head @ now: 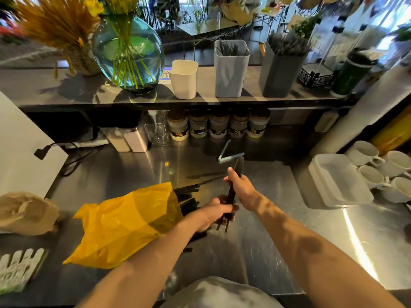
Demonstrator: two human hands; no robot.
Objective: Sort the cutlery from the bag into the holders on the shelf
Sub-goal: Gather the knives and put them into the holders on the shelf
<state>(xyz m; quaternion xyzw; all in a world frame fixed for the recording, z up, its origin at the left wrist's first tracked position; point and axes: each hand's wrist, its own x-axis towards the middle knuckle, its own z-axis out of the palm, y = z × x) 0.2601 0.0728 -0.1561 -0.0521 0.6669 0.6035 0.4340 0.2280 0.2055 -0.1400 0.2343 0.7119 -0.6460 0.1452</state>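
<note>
A yellow plastic bag [124,225] lies on the steel counter, dark cutlery [189,196] spilling from its mouth. My left hand [216,213] and my right hand [240,187] both grip one bundle of dark cutlery [238,168], which stands tilted above the counter; its handle ends poke out below the left hand. On the shelf stand three holders: a short white one [184,80], a taller grey one [231,70] with forks inside, and a dark grey one [281,72] full of utensils.
A glass vase [127,54] with stems and a dried-grass bunch [60,25] stand at shelf left. Jars [219,125] line up under the shelf. White trays [340,181] and cups [378,167] sit at right, a crumpled cloth [26,212] at left.
</note>
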